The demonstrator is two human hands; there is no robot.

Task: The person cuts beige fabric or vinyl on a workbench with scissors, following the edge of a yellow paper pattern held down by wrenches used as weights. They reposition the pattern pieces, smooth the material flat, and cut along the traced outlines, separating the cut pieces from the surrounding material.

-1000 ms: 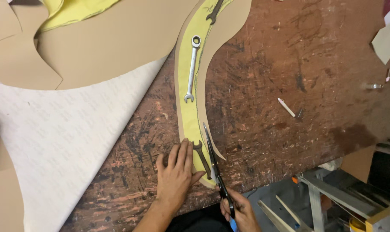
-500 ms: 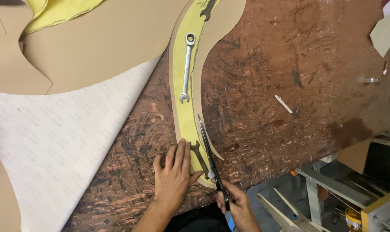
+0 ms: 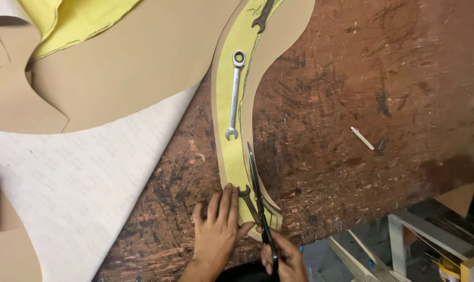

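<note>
Taking the yellow strip (image 3: pixel 231 151) on the worn workbench (image 3: pixel 351 94) as landmark: left of it lies white fabric (image 3: pixel 64 193); the left hand (image 3: pixel 218 232) presses flat on its near end, fingers spread, gripping nothing; a silver spanner (image 3: pixel 235 94) weighs down its middle; along its right edge the right hand (image 3: pixel 284 256) closes around scissors (image 3: pixel 258 193), apparently mid-cut; following that curve calls for steady steering.

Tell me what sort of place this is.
Probably an upholstery or pattern-cutting workshop: a scarred wooden workbench, tan pattern sheets, wrenches such as the silver one weighing down a yellow strip, and the right hand cutting with scissors.
</note>
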